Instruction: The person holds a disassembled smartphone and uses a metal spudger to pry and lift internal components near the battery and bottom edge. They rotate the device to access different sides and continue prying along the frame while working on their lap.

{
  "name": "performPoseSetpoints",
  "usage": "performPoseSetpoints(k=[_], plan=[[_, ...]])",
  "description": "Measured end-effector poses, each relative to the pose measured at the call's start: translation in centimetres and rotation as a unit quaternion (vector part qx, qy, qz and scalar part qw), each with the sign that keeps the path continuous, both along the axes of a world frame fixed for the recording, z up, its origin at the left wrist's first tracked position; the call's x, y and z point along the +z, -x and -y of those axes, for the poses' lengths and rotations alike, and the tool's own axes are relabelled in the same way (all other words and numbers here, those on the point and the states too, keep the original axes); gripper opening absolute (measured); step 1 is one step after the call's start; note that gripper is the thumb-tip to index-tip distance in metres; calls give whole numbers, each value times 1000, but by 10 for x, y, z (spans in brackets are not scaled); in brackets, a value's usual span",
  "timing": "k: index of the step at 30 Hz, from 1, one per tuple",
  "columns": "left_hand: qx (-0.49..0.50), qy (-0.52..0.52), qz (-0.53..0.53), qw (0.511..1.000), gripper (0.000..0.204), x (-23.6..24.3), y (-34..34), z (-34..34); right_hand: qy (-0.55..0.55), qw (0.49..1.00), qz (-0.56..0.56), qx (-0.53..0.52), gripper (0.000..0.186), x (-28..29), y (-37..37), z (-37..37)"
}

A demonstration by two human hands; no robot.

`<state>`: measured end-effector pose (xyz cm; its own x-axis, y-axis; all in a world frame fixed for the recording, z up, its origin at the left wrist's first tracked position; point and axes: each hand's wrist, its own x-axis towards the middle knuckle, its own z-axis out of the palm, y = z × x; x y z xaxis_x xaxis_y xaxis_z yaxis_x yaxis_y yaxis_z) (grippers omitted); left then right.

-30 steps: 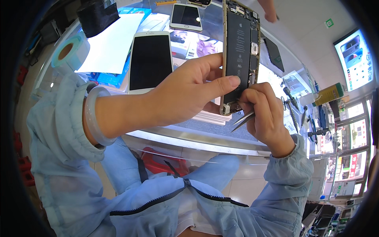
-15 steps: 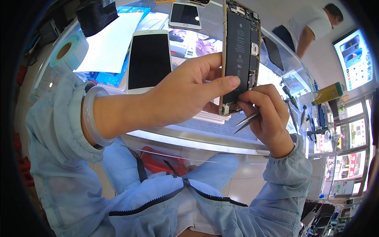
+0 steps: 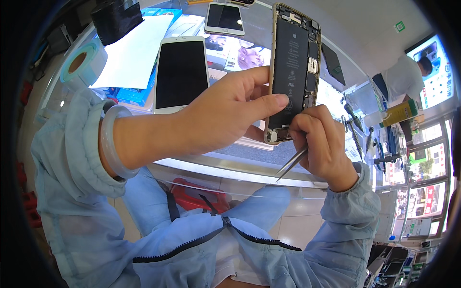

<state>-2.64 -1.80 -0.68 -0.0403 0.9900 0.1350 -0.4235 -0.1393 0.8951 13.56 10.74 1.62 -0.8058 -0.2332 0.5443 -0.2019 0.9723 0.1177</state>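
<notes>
An opened phone body [image 3: 292, 62] is held upright over the counter, its black battery [image 3: 289, 77] and circuit board exposed. My left hand [image 3: 242, 105] grips its left side, thumb lying on the battery. At the lower end of the phone, the fingertips of my right hand [image 3: 321, 141] are pinched together. That hand also holds metal tweezers [image 3: 292, 164], tips pointing down and left, away from the phone. Whether the pinched fingers have a small part between them is hidden. Left of the phone lies a white-framed screen [image 3: 182, 72], dark face up.
Behind are another white phone [image 3: 224, 19], a white sheet [image 3: 139, 50], a roll of tape [image 3: 82, 61] and a black container [image 3: 116, 20]. A dark slab [image 3: 332, 65] lies right of the phone. Screwdrivers [image 3: 353, 116] and a yellow-green bottle [image 3: 399, 113] stand right. A person [image 3: 403, 79] is beyond.
The phone has tilted slightly, its top moving right. My right hand has turned, swinging the tweezers' tips lower and nearer me. The person in the background has moved right.
</notes>
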Motion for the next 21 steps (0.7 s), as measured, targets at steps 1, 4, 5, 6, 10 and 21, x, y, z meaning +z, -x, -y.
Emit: performPoseSetpoints(k=[1, 4, 5, 6, 10, 21], plan=[[-13, 1, -1, 1000, 30, 0, 2, 0, 0, 1000, 1, 5, 23, 1, 0, 0], [-18, 15, 13, 1000, 32, 0, 6, 0, 4, 1000, -4, 17, 23, 3, 0, -1], [-17, 20, 21, 999, 32, 1, 6, -1, 7, 1000, -11, 16, 23, 4, -1, -1], [-18, 13, 10, 1000, 32, 2, 5, 0, 10, 1000, -17, 14, 24, 5, -2, -1], [-16, -2, -24, 1000, 34, 4, 2, 3, 34, 997, -51, 36, 23, 8, -6, -2], [3, -36, 30, 999, 35, 3, 12, 1, 137, 988, -17, -63, 21, 13, -15, -14]])
